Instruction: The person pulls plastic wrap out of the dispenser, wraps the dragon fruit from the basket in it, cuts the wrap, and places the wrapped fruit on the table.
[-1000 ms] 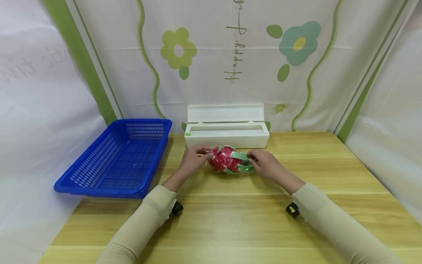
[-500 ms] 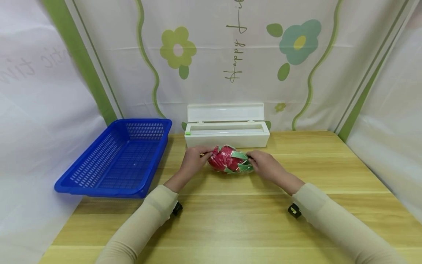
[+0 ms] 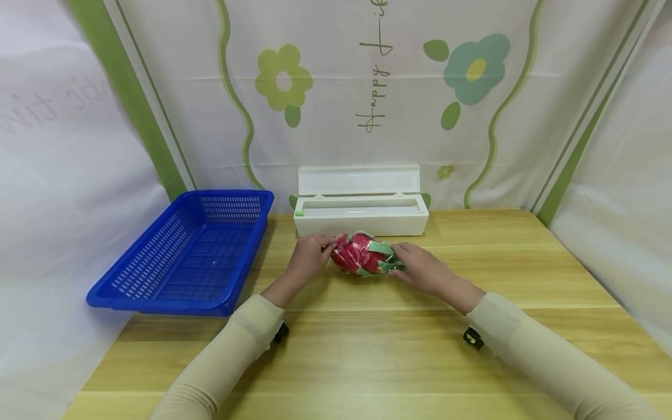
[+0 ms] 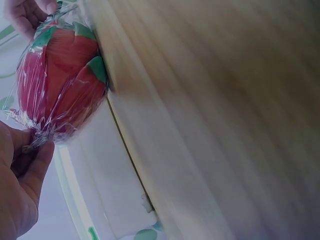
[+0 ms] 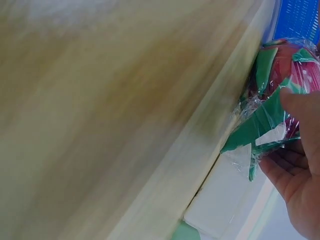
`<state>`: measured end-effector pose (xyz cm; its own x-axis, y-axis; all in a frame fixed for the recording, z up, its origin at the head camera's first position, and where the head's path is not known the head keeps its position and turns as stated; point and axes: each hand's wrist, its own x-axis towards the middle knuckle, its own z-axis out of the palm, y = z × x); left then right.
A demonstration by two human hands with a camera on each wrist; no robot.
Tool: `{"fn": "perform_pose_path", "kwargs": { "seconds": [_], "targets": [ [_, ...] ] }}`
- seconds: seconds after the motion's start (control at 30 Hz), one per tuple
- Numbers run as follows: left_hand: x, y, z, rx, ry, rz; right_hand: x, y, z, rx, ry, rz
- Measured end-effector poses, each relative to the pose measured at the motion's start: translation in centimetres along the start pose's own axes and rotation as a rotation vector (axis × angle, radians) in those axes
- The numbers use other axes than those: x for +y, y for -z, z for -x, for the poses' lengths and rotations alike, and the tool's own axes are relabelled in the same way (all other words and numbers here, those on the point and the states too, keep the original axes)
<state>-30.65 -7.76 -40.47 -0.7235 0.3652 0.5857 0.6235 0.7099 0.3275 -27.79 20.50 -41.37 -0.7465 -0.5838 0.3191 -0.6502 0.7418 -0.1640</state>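
A red dragon fruit (image 3: 359,255) with green leaf tips, wrapped in clear cling film, lies on its side on the wooden table. At its left end my left hand (image 3: 310,256) pinches the gathered film between thumb and fingertips. The twisted film (image 4: 42,137) shows at those fingertips in the left wrist view. My right hand (image 3: 422,268) is at the leafy end. In the right wrist view its thumb (image 5: 295,102) rests on a long green leaf (image 5: 260,120), with the fingers curled below around the leaf ends and loose film.
Just behind the fruit stands a white cling film box (image 3: 362,224) with its lid (image 3: 359,181) raised. A blue mesh basket (image 3: 236,274) sits at the left of the wooden table (image 3: 367,361). A printed curtain (image 3: 336,140) hangs behind.
My right hand has loosened its pinch at the leafy end and spread its thumb and fingers around it. My left fingers have closed on the film. The fruit stays in place.
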Motion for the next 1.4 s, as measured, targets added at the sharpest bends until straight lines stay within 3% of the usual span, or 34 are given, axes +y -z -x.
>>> {"fn": "perform_pose_path", "kwargs": {
  "seconds": [0.3, 0.77, 1.03, 1.4],
  "targets": [
    [0.2, 0.1, 0.0, 0.008, -0.055, -0.065, 0.1, -0.4, 0.0, 0.029, 0.019, 0.04],
    [-0.2, 0.1, 0.0, 0.058, -0.096, 0.001, 0.1, -0.1, -0.1, 0.027, 0.019, 0.021],
    [0.4, 0.5, 0.3, -0.019, -0.114, -0.054, 0.4, 0.1, -0.2, 0.015, 0.02, 0.029],
    [0.7, 0.9, 1.1, -0.205, -0.161, -0.195, 0.3, 0.3, -0.2, -0.009, 0.018, 0.03]
  ]
}}
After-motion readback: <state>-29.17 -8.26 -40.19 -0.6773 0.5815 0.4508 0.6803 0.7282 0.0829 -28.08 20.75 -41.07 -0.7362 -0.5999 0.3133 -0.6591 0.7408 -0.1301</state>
